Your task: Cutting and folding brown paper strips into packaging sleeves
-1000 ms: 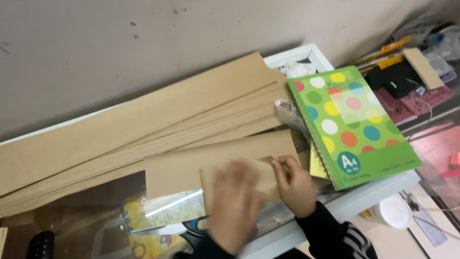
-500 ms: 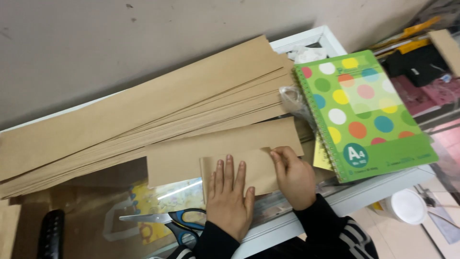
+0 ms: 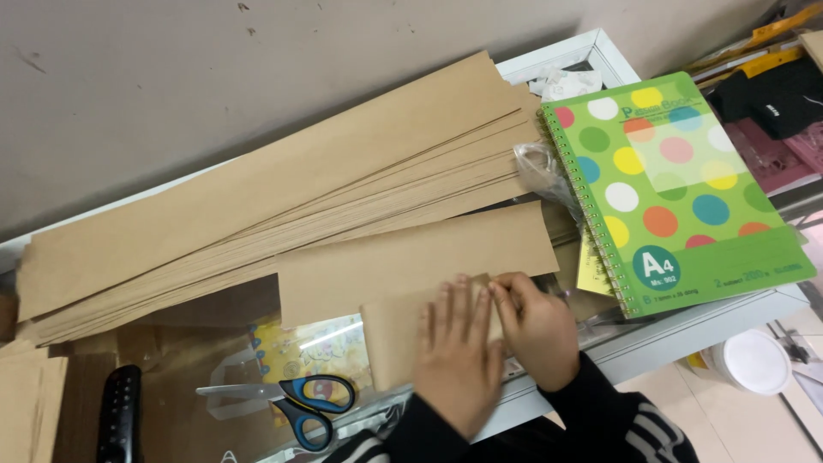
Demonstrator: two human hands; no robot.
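1. The left hand (image 3: 457, 356) lies flat, palm down and fingers spread, on a folded brown paper piece (image 3: 403, 339); it presses without closing a grip.
2. The right hand (image 3: 533, 326) pinches the folded piece's far right corner between thumb and fingertips, its grip closed on the paper edge, just beside the left hand's fingers.
3. The folded piece sits at the near edge of the glass counter (image 3: 686, 330), overlapping the near side of a longer brown paper strip (image 3: 411, 261).
4. That strip's long axis runs left to right, its right end tilted slightly farther away, ending just beside a green spiral notebook with coloured dots (image 3: 677, 189).
5. Beyond it lies a stack of long brown paper strips (image 3: 274, 197), running the same way, from the left edge up to the far right against the wall.
6. Open room is narrow: the stack bounds the far side, the notebook the right, the counter's rim the near side.
7. To the near left lie blue-handled scissors (image 3: 291, 399) and a black remote (image 3: 120, 416), well apart from both hands.
8. Both dark striped sleeves come up from the near edge, wrists bent toward the far side.
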